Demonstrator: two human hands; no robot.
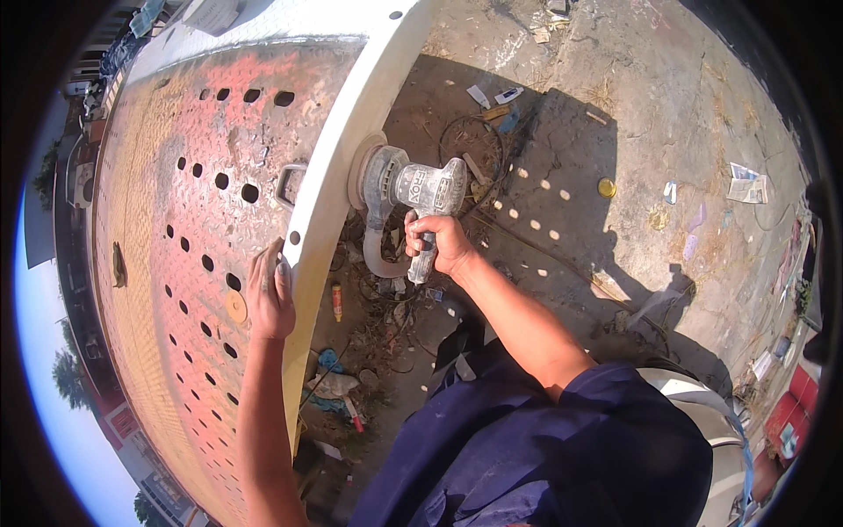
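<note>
My right hand [443, 241] is closed around the grip of a dusty grey power sander [426, 189]. The sander lies sideways, its round pad [361, 171] against the side of a white-painted edge beam [347, 114]. A curved grey tube [379, 250] loops from its head down near the grip. My left hand [270, 294] lies flat over the beam's top edge, fingers stretched out and holding nothing. Beside it on the perforated metal deck [211, 132], worn red and yellow, sits a round tan disc [236, 306]. A metal loop [288, 185] stands farther along the deck.
Below the beam, the concrete ground [562, 237] carries a cable [562, 265], paper scraps [746, 184] and a yellow round lid [606, 187]. A red-and-yellow tube [337, 302] and crumpled rags [334, 384] lie under the beam. A red object [793, 411] stands at the far right.
</note>
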